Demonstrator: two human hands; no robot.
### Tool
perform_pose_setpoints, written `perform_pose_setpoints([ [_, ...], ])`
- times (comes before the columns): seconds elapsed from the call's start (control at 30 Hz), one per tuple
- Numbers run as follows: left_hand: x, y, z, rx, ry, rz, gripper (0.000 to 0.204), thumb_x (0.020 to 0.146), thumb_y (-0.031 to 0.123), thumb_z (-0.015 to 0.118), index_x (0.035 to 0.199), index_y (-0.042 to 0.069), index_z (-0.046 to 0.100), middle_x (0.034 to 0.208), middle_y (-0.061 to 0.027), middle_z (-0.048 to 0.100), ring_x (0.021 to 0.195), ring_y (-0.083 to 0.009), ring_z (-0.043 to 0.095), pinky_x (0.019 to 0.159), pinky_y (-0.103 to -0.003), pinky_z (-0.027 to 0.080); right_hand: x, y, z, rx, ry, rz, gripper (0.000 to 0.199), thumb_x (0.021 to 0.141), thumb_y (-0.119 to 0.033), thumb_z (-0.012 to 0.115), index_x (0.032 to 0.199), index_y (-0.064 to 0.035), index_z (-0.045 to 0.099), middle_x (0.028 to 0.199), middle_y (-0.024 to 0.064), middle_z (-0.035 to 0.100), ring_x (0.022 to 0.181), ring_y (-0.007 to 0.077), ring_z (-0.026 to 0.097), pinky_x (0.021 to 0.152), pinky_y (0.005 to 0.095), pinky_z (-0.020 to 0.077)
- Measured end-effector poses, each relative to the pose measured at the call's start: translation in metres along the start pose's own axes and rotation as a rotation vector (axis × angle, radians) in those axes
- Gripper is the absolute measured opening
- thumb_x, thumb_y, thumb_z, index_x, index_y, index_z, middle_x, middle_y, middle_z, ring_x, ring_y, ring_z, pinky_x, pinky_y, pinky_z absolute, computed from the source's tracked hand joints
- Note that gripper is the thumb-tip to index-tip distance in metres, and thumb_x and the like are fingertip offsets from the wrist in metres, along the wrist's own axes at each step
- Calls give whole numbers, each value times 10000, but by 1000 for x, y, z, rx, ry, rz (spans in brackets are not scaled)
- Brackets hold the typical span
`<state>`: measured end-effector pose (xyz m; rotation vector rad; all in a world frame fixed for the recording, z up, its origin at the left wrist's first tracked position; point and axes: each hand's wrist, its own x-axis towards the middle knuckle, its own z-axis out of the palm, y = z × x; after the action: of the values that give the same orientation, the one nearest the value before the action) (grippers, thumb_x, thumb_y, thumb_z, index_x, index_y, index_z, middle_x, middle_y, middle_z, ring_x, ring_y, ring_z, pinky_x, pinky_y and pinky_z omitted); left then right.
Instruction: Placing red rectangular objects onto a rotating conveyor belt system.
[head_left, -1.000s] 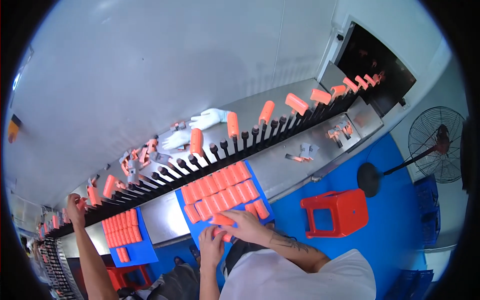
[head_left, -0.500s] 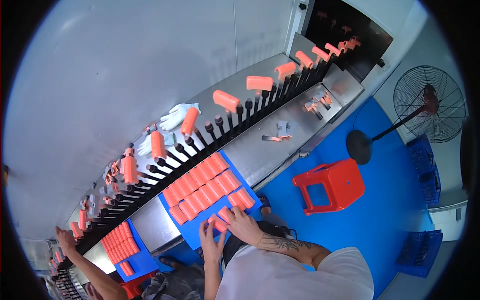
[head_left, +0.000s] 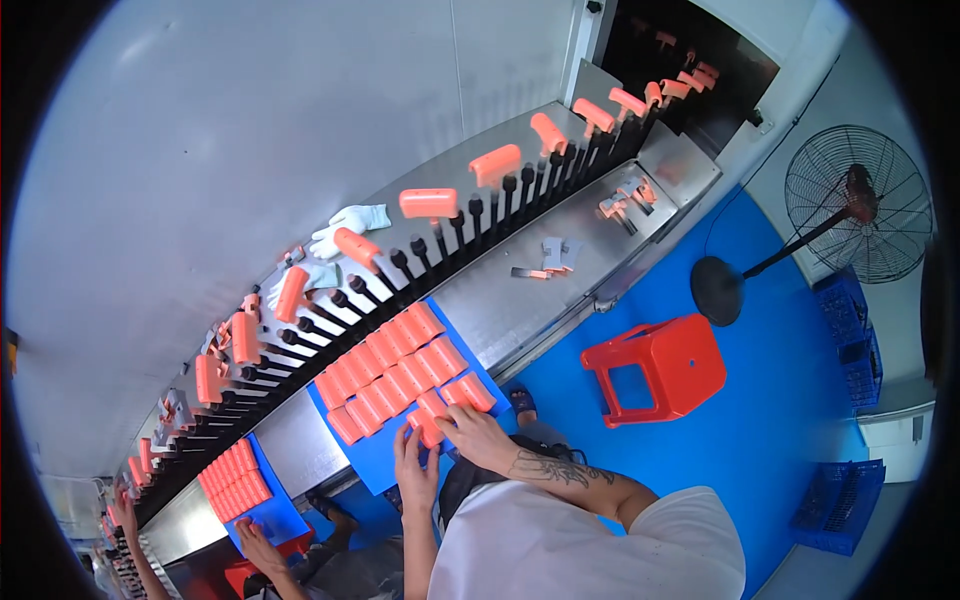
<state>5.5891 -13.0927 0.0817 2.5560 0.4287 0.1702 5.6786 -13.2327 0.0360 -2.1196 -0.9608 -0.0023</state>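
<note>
Coral-orange curved plastic shells (head_left: 405, 382) lie in rows on a blue sheet (head_left: 370, 462) on the metal bench in front of me. At the near row, my left hand (head_left: 416, 478) has its thumb and fingertips closed around one shell (head_left: 424, 428). Just to its right, my right hand (head_left: 474, 436) presses its fingers on the end of another shell (head_left: 432, 403), which is partly covered. Both shells rest on or just above the sheet, beside the near row's other shells (head_left: 468, 392).
A line of black spindles (head_left: 420, 252) carrying similar shells runs behind the sheet. White gloves (head_left: 348, 228) lie beyond it. At left, a co-worker's hand (head_left: 258, 545) is beside another blue sheet (head_left: 282, 512). A red stool (head_left: 660, 370) and a fan (head_left: 858, 205) stand to the right.
Both my hands have moved the two shells forward toward the near row. The spindle line has shifted left with its shells. The co-worker's hand has come down beside the other sheet.
</note>
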Motion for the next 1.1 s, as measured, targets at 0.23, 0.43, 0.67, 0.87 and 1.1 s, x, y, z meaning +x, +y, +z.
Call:
perform_pose_setpoints([
  [0.23,17,37,27,-201,213,-10,388,886,20,675,1261,-12,580,1358,-167,514,1089,-247,631,821,-339,575,2,61,-77,408,220,164,207,892,-134,617,1079,-46,641,1034,119,637,930,316,648,758,403,543],
  [0.43,161,165,29,-162,253,344,235,951,70,599,1152,-48,627,974,-166,690,918,-218,680,771,-315,532,139,125,-190,332,718,38,232,937,-116,580,1124,20,595,1110,211,618,953,399,637,821,445,524],
  [0.67,283,224,-3,335,327,159,380,873,356,668,963,-13,686,782,-240,678,761,-402,675,697,-475,514,205,178,-228,197,406,134,378,882,-270,670,1090,38,600,952,204,645,919,380,643,799,479,511],
  [0.87,315,229,-6,783,262,112,255,748,242,758,769,-3,691,771,-205,696,735,-362,699,679,-448,551,239,179,-249,-127,287,31,76,785,-58,649,831,-44,708,799,190,689,824,345,705,708,435,579],
  [1.1,245,199,-43,-313,502,110,211,873,128,708,1011,-30,695,793,-6,647,682,-59,568,597,-207,438,206,253,-303,825,356,108,396,806,-144,779,1156,17,689,949,72,743,832,135,694,727,273,556],
])
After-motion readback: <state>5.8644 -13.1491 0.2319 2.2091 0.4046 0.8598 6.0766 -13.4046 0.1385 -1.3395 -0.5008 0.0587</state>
